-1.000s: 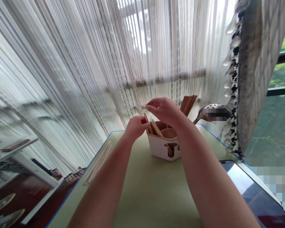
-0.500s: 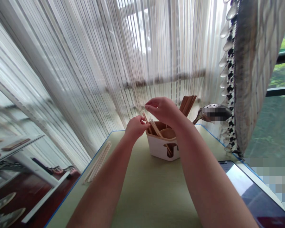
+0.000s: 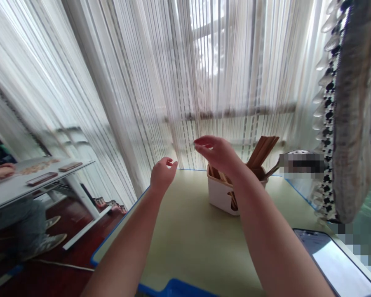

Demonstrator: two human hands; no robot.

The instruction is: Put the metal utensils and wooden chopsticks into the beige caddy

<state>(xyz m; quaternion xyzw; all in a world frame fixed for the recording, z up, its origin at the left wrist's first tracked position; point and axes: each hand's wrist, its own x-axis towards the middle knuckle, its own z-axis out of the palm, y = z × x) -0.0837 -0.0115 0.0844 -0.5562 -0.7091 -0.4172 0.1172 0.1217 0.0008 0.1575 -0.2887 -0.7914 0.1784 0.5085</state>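
Observation:
A white holder with a brown rim (image 3: 221,197) stands on the pale green table (image 3: 185,243). Brown chopsticks (image 3: 262,152) lean up out of its right part, and a perforated metal skimmer (image 3: 301,153) slants out to the right. My right hand (image 3: 218,152) is over the left part of the holder, fingers curved and a gap by the thumb, with nothing visible in it. Left of the holder, and apart from it, my left hand (image 3: 163,175) is raised with thumb and fingers apart, holding nothing I can see. My right forearm covers part of the holder.
A phone (image 3: 336,262) lies at the table's right edge. Curtains (image 3: 160,82) hang behind the table. At the left, a person's hand (image 3: 4,171) rests at a white table (image 3: 80,163) bearing small pieces and trays. Something blue (image 3: 185,288) sits at the near edge.
My left hand has come away from the sticks at the holder, moving left. The view has turned left. The light sticks seen lying on the table's left side are no longer visible.

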